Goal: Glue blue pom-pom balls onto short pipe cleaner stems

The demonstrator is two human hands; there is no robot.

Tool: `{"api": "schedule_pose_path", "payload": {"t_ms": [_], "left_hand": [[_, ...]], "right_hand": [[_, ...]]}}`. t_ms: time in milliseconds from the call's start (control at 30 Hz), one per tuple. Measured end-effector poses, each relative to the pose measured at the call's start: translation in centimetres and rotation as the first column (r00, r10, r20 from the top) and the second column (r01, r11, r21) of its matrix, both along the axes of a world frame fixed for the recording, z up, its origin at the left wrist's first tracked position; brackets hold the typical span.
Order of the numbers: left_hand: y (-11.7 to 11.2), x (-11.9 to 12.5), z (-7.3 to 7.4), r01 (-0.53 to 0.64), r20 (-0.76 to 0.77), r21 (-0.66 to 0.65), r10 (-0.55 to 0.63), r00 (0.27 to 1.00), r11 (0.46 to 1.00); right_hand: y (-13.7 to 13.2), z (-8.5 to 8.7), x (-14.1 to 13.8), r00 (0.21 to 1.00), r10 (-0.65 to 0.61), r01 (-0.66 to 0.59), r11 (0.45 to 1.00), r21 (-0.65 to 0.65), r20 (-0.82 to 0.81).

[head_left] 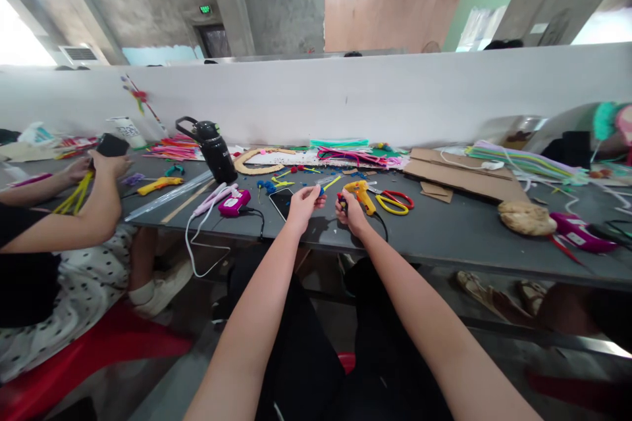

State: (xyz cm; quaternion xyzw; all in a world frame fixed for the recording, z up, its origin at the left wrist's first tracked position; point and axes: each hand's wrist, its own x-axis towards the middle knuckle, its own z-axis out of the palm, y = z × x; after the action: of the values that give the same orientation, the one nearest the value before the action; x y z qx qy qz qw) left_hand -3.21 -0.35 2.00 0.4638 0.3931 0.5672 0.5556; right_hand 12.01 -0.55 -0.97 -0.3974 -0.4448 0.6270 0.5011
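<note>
My left hand (305, 202) is over the front of the grey table (444, 230), fingers pinched on a small blue piece that I cannot make out. My right hand (348, 210) is closed around a small red and blue item, close to the yellow glue gun (361, 195), whose cord runs under my wrist. A black phone (281, 201) lies flat just left of my left hand. Yellow-handled scissors with red trim (395, 201) lie right of the glue gun. Small blue pompoms (266, 187) and bits of pipe cleaner are scattered behind my hands.
A person on the left holds a phone (111, 145) and yellow pipe cleaners (74, 196). A black bottle (213, 148), a purple glue gun (234, 202), cardboard sheets (459, 175), bundles of pipe cleaners (345, 156) and a white partition (345, 99) are on or behind the table. Sandalled feet (494, 293) show under it at right.
</note>
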Motion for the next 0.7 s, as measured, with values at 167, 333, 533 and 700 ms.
{"api": "schedule_pose_path", "payload": {"t_ms": [167,333,533,700], "left_hand": [[-0.22,0.04,0.35,0.029,0.046,-0.029,-0.027,0.999,0.999],[-0.36,-0.06,0.65,0.028,0.039,-0.038,-0.027,0.999,0.999],[-0.04,-0.14,0.27,0.044,0.004,-0.023,-0.044,0.999,0.999],[-0.09,0.04,-0.06,0.047,-0.028,-0.01,-0.047,0.998,0.999]], "right_hand": [[-0.05,-0.02,0.31,0.992,0.073,-0.068,0.996,0.05,-0.107],[-0.14,-0.27,-0.04,0.995,-0.044,0.053,0.993,0.109,-0.086],[-0.34,-0.46,-0.19,0.993,-0.115,0.111,0.971,0.21,0.005],[0.31,-0.25,0.06,0.981,-0.119,0.131,0.989,0.071,-0.156]]}}
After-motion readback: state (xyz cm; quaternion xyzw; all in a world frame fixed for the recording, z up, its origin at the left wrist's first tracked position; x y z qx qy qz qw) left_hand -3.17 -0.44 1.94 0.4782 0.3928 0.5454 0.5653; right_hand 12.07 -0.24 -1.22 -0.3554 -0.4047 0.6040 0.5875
